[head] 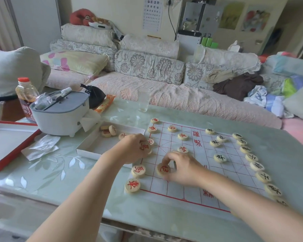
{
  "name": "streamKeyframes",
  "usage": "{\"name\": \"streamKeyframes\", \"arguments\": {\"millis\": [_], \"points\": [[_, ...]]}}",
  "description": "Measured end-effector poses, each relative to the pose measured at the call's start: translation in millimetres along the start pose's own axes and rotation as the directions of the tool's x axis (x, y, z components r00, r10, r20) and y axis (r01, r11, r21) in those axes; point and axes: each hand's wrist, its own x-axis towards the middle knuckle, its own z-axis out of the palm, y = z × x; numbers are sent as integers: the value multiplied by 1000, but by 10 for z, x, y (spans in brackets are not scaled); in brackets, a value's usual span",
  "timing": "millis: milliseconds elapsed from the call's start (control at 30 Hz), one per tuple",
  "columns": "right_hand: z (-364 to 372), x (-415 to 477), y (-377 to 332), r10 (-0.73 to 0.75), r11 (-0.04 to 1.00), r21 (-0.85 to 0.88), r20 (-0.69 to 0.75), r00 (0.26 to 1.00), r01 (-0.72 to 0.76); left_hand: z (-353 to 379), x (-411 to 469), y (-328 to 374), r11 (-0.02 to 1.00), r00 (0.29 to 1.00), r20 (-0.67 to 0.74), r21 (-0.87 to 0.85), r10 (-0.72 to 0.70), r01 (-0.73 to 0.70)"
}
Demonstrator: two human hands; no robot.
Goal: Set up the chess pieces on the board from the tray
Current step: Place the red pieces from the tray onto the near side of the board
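A white paper xiangqi board [191, 173] with red lines lies on the table. Round cream pieces with red characters line its left edge, and black-lettered ones [257, 165] run down the right edge. My left hand [133, 148] grips a red-lettered piece [145, 147] at the board's left edge, beside the white tray [87, 151]. My right hand [180, 169] pinches another red-lettered piece [163, 169] just above the board's near left part. Several loose pieces [108, 131] lie in the tray's far corner.
A grey tissue box [59, 112] with a bottle [25, 96] behind it stands left of the tray. A red-edged box lid [9, 145] lies at far left, crumpled tissue [42, 147] beside it. A drinking glass [143, 99] stands at the table's far edge. A sofa lies beyond.
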Motion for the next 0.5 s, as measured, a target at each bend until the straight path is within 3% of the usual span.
{"name": "streamKeyframes", "arguments": {"millis": [300, 400, 500], "points": [[74, -281, 83, -10, 999, -40, 12, 1000, 11, 162, -48, 231, 989, 998, 62, -150, 15, -6], [79, -284, 84, 26, 993, 112, -43, 999, -21, 196, -64, 231, 976, 996, 89, -217, 12, 7], [80, -234, 47, 163, 900, 421, -87, 983, -112, 224, -70, 253, 961, 994, 104, -276, 44, -14]]}}
